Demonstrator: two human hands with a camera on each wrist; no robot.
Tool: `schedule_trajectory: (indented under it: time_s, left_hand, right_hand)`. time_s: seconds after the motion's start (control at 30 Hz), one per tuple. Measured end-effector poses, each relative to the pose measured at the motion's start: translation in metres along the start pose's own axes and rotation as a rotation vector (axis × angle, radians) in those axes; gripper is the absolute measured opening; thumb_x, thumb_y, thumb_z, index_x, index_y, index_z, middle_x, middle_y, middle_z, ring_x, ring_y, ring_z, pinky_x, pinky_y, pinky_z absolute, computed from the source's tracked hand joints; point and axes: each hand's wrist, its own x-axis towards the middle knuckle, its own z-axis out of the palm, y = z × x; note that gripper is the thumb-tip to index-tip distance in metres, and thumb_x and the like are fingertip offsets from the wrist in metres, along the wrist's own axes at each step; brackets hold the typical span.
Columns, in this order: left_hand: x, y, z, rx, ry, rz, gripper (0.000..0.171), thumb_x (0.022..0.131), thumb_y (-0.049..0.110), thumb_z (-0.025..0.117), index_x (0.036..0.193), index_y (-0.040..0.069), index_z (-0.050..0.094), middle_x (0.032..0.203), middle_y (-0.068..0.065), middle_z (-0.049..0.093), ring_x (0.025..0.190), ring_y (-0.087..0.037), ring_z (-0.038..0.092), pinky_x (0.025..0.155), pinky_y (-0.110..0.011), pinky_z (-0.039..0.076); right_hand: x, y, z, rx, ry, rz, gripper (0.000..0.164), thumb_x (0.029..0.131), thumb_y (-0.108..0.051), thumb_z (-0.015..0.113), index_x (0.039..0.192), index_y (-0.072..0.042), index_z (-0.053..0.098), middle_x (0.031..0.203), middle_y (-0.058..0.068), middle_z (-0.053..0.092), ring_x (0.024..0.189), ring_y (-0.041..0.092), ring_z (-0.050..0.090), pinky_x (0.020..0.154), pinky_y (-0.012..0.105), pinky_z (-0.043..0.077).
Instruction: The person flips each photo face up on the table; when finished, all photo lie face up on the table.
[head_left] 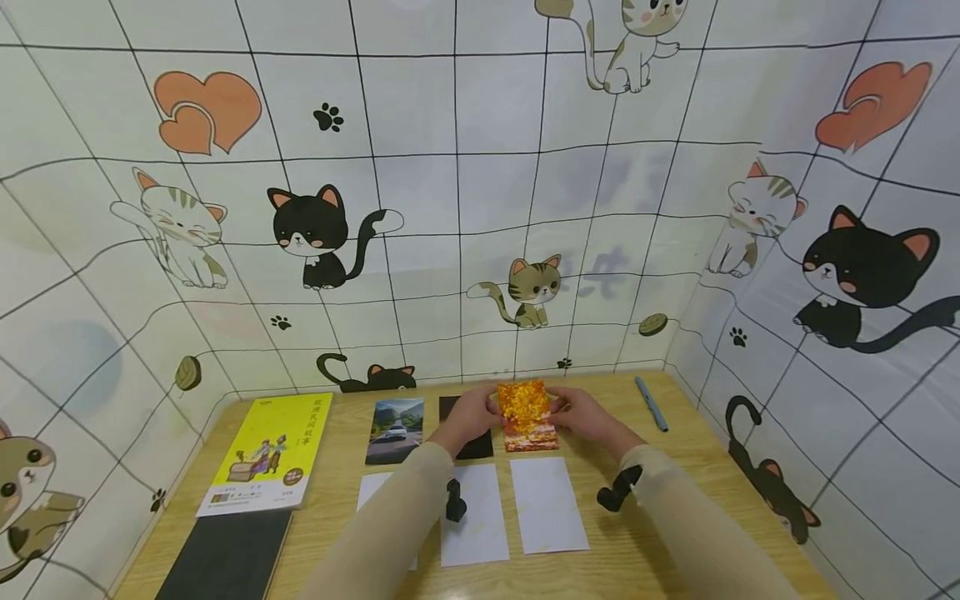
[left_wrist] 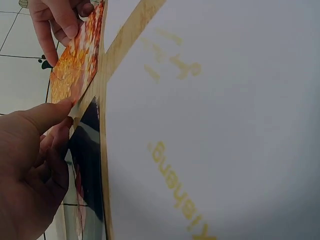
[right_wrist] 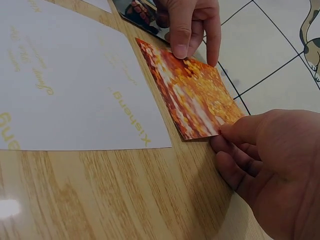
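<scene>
An orange photo print of autumn leaves point(head_left: 527, 417) is held at the back of the table, its far part raised and its near edge low by the wood. My left hand point(head_left: 474, 417) pinches its left edge between thumb and fingers. On the opposite edge, the thumb and fingers of my right hand point(head_left: 588, 414) pinch it too, seen closely in the right wrist view. A dark photo print point(head_left: 475, 448) lies partly hidden under my left hand. Left of that is a photo print of a car on a mountain road point(head_left: 395, 432).
In front lie three white backs of prints, including a middle one point(head_left: 476, 521) and a right one point(head_left: 549, 504); my left sleeve covers part of the leftmost. A yellow book point(head_left: 270, 450) and a black notebook point(head_left: 225, 554) lie at left, a blue pen point(head_left: 651, 404) at right.
</scene>
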Motion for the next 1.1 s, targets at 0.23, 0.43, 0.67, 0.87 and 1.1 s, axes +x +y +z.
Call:
schedule_trajectory:
  time_s: [0.23, 0.43, 0.67, 0.87, 1.1]
  left_hand:
    - [0.008, -0.001, 0.000, 0.032, -0.007, -0.040, 0.079, 0.097, 0.013, 0.088, 0.165, 0.004, 0.049, 0.091, 0.004, 0.072, 0.081, -0.014, 0.068, 0.086, -0.041, 0.061]
    - [0.008, 0.001, -0.001, 0.056, -0.015, -0.049, 0.079, 0.096, 0.016, 0.090, 0.163, 0.002, 0.052, 0.094, 0.003, 0.073, 0.083, -0.014, 0.068, 0.087, -0.041, 0.061]
    - [0.007, 0.004, 0.000, 0.057, -0.025, -0.074, 0.077, 0.095, 0.014, 0.090, 0.162, 0.003, 0.053, 0.090, 0.003, 0.072, 0.079, -0.015, 0.067, 0.080, -0.037, 0.058]
    - [0.003, 0.010, -0.002, 0.079, -0.011, -0.083, 0.077, 0.094, 0.017, 0.091, 0.161, 0.004, 0.055, 0.088, 0.004, 0.072, 0.076, -0.015, 0.066, 0.078, -0.036, 0.056]
    - [-0.001, 0.014, -0.003, 0.117, -0.006, -0.088, 0.079, 0.092, 0.023, 0.094, 0.159, 0.004, 0.057, 0.085, 0.002, 0.070, 0.074, -0.016, 0.065, 0.084, -0.041, 0.058]
  right_hand:
    - [0.000, -0.004, 0.000, -0.031, 0.003, 0.008, 0.059, 0.107, 0.001, 0.068, 0.161, 0.010, 0.046, 0.116, 0.019, 0.070, 0.088, 0.022, 0.065, 0.074, 0.033, 0.054]
    - [0.003, -0.003, 0.000, -0.053, 0.008, -0.002, 0.058, 0.106, 0.000, 0.070, 0.159, 0.011, 0.050, 0.115, 0.019, 0.071, 0.091, 0.022, 0.066, 0.076, 0.034, 0.055]
    - [0.005, 0.001, 0.001, -0.093, 0.023, 0.007, 0.056, 0.104, 0.000, 0.072, 0.156, 0.010, 0.054, 0.112, 0.014, 0.073, 0.101, 0.023, 0.068, 0.089, 0.040, 0.058]
    - [0.004, 0.002, 0.000, -0.089, 0.006, 0.008, 0.057, 0.105, 0.001, 0.071, 0.158, 0.010, 0.051, 0.112, 0.014, 0.072, 0.101, 0.022, 0.067, 0.089, 0.041, 0.058]
    - [0.002, -0.001, 0.000, -0.094, -0.012, 0.002, 0.057, 0.105, 0.002, 0.070, 0.158, 0.012, 0.050, 0.114, 0.016, 0.071, 0.102, 0.024, 0.067, 0.087, 0.039, 0.057]
